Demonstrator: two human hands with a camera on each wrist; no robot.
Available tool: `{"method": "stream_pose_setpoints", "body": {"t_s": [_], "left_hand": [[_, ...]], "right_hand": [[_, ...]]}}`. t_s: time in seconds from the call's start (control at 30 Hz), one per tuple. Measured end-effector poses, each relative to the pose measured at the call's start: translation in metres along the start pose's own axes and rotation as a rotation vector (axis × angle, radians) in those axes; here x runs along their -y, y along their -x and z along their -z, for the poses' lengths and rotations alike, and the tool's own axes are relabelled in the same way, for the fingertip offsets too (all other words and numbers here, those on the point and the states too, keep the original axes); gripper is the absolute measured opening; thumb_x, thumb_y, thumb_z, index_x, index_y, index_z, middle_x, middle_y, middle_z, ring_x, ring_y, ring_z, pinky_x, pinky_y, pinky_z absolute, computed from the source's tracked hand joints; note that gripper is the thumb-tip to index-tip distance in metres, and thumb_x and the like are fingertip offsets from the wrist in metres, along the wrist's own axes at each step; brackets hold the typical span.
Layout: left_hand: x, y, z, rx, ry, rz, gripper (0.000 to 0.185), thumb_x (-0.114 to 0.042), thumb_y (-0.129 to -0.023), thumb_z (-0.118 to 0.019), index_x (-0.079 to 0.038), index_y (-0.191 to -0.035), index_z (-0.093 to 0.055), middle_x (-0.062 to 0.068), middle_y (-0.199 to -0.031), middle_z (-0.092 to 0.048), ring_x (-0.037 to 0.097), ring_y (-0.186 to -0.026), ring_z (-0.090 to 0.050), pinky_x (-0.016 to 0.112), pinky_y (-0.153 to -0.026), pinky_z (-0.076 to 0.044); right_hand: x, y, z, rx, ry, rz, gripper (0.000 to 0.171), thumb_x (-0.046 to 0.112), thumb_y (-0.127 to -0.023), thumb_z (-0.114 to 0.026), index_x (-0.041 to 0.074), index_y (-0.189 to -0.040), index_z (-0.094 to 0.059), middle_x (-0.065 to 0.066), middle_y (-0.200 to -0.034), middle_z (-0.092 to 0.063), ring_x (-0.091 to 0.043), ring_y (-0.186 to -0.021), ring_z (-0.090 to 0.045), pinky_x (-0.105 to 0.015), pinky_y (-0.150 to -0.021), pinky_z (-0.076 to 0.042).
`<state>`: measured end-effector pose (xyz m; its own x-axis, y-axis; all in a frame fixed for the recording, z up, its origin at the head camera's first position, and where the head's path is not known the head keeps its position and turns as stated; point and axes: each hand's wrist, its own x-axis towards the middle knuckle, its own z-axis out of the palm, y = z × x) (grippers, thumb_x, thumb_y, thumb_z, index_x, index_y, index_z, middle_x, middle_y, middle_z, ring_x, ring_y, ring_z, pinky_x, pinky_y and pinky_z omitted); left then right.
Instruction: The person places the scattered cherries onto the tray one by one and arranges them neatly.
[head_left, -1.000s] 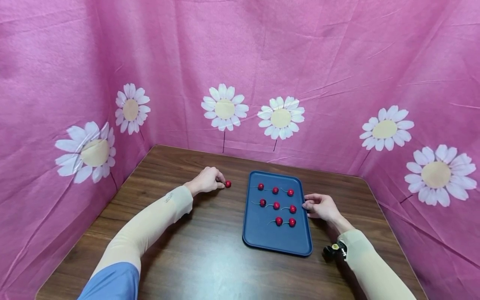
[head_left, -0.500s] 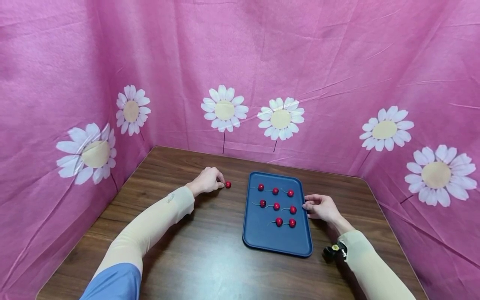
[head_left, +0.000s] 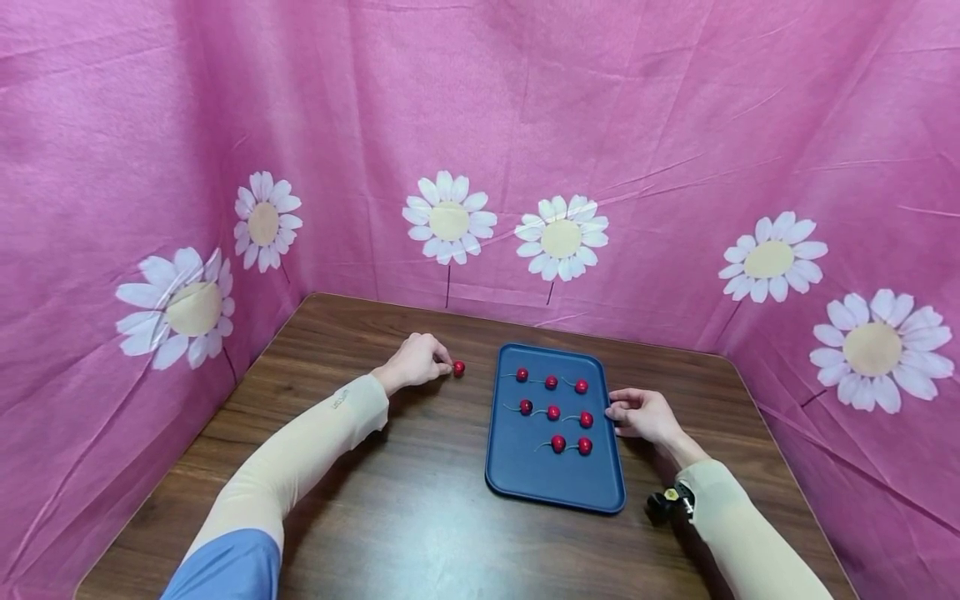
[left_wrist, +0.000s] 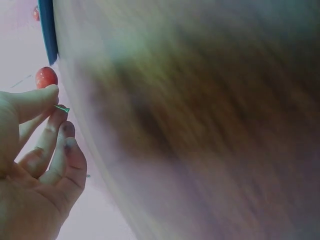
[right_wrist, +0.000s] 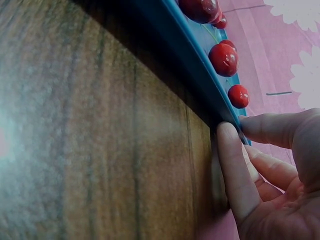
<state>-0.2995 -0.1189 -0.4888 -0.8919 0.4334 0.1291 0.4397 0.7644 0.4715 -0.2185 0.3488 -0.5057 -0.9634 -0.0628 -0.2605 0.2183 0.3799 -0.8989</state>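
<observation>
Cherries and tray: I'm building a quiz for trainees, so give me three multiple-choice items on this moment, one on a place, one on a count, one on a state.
1. Where is the loose cherry?
A. on the table left of the tray
B. on the tray
C. right of the tray

2. How many cherries lie on the blue tray?
A. five
B. eight
C. eleven

3. What is the left hand doing?
A. lying flat
B. gripping the tray
C. pinching the loose cherry's stem

Key: 1 A, it sits on the table; 2 B, rows of three, three, two; 3 C, the left wrist view shows the stem between fingertips.
</observation>
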Motion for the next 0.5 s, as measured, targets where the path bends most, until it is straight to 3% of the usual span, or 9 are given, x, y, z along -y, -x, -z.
{"method": "stream_pose_setpoints", "body": {"t_s": [0.17,0.5], "left_hand": [[-0.012,0.002,-0.001,-0.015,-0.001,-0.034,0.008,-0.021,-0.098,-0.085,-0.022,-0.095,-0.091,-0.005,-0.099,-0.088,0.012,-0.088,-0.071,0.036,-0.085,-0.059],[-0.046,0.005,-0.009,0.051,0.078,-0.097,0.007,-0.022,-0.101,-0.084,-0.020,-0.099,-0.091,-0.004,-0.100,-0.085,0.009,-0.089,-0.068,0.032,-0.086,-0.060]], "right_hand": [[0.000,0.000,0.000,0.002,-0.005,-0.002,0.053,0.001,-0.103,-0.076,-0.020,-0.148,-0.055,0.007,-0.091,-0.077,-0.003,-0.079,-0.074,-0.028,-0.071,-0.068],[0.000,0.000,-0.001,0.004,-0.006,0.000,0.053,0.000,-0.104,-0.075,-0.021,-0.148,-0.054,0.008,-0.090,-0.077,-0.002,-0.079,-0.074,-0.028,-0.071,-0.068]]}}
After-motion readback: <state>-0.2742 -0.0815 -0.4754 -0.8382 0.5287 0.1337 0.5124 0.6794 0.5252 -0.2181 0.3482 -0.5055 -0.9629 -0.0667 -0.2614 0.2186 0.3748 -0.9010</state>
